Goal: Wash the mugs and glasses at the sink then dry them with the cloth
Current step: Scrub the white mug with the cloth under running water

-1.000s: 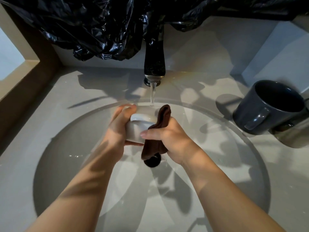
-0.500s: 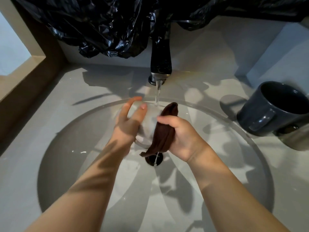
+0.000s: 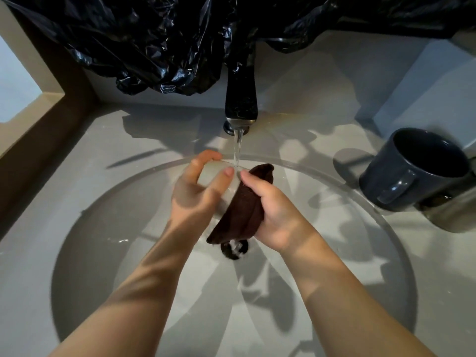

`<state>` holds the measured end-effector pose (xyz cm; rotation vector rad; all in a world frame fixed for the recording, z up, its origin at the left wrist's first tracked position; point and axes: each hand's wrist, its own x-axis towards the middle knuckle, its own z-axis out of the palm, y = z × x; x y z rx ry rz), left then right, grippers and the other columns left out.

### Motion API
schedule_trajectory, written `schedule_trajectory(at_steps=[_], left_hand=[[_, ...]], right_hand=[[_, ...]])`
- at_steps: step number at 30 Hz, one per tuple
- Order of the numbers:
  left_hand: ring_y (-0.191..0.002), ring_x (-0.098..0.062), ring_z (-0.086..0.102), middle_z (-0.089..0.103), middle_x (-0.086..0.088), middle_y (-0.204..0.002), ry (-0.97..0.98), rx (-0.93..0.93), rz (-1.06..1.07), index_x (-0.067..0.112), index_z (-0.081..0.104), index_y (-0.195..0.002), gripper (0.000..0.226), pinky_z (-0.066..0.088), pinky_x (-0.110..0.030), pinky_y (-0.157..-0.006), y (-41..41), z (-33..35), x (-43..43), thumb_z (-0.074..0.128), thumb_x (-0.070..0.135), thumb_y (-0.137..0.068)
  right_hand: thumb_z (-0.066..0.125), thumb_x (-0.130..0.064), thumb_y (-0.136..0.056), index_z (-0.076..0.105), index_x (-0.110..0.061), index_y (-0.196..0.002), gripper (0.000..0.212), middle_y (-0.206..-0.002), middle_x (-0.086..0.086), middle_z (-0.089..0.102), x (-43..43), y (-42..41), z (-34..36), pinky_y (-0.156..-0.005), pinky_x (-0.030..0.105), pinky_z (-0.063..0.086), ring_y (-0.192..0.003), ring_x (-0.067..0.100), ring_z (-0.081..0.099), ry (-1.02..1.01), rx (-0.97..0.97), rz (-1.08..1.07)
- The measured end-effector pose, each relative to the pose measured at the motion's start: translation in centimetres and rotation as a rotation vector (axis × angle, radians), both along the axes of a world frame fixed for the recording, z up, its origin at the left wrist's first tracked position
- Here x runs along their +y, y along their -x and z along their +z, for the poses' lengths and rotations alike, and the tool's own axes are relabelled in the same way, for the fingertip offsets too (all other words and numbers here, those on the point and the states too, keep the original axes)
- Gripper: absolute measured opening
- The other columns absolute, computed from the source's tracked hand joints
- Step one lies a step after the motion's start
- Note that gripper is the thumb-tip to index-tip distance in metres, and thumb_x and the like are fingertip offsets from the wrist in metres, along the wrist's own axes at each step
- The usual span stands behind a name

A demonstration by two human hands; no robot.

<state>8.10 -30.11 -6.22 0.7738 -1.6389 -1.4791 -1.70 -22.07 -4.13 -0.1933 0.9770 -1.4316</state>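
The pale mug [image 3: 210, 173] is held at centre frame, just under the stream [image 3: 238, 145] from the tap [image 3: 240, 99], over the back half of the sink [image 3: 103, 253]. It is cupped by the left hand [image 3: 195, 197], fingers spread and curled round its wall. The cloth [image 3: 242, 212] is bunched in the right hand [image 3: 275, 212], fingers wrapped round it and thumb on top, and pressed to the mug's right side. Washing is judged to be the step in hand, with drying not yet begun. Next, a turn of the mug within the left-hand grip seems called for, so that unwiped wall is brought to the cloth; a firm hold is advised, the surface being likely slick. Room is ample lower down and to the left inside the bowl, and the drain [image 3: 234, 249] lies right beneath the cloth's tail. At right, the dark mug [image 3: 417, 173] lies tipped at the rim against another vessel too blurred to be named, so a wide swing that way is best avoided. Above, the way is closed by the tap and the black bag [image 3: 167, 47].
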Motion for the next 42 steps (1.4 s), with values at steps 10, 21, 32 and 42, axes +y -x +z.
schedule_trajectory(at_steps=[10, 21, 32, 42], left_hand=[[-0.084, -0.021, 0.070, 0.071, -0.004, -0.095, -0.564, -0.054, -0.156, 0.028, 0.062, -0.105, 0.024, 0.055, -0.038, -0.066, 0.2, 1.3, 0.3, 0.053, 0.045, -0.091], [-0.086, -0.028, 0.070, 0.074, -0.008, -0.097, -0.739, -0.165, -0.161, 0.023, 0.065, -0.109, 0.044, 0.055, -0.042, -0.063, 0.0, 1.6, -0.3, 0.051, 0.057, -0.085], [-0.081, -0.024, 0.070, 0.073, -0.006, -0.091, -0.715, -0.073, -0.148, 0.023, 0.064, -0.106, 0.048, 0.057, -0.045, -0.066, 0.1, 1.6, 0.0, 0.044, 0.063, -0.087], [-0.075, 0.000, 0.060, 0.063, 0.018, -0.079, 0.000, -0.040, -0.006, 0.034, 0.057, -0.103, 0.020, 0.048, -0.016, -0.064, -0.5, 1.1, 0.4, 0.050, 0.042, -0.086]], right_hand=[[0.075, -0.024, -0.077, 0.065, -0.023, -0.084, 0.012, -0.082, -0.001, 0.068, 0.9, 0.2, -0.4, -0.083, 0.035, 0.051, -0.083, 0.020, 0.064, -0.043, 0.888, 0.132], [0.074, -0.024, -0.080, 0.059, -0.026, -0.086, 0.015, -0.084, -0.003, 0.063, 1.1, -0.4, -0.1, -0.086, 0.035, 0.052, -0.089, 0.020, 0.063, -0.102, 1.181, 0.279], [0.073, -0.015, -0.080, 0.062, -0.020, -0.080, 0.012, -0.076, -0.002, 0.066, 1.2, -0.1, 0.5, -0.070, 0.022, 0.051, -0.072, 0.011, 0.063, -0.116, 0.955, 0.078], [0.069, -0.023, -0.064, 0.068, 0.000, -0.109, 0.050, -0.112, 0.017, 0.066, 1.2, 1.2, 0.8, -0.099, 0.048, 0.045, -0.106, 0.035, 0.061, 0.173, -0.167, -0.040]])
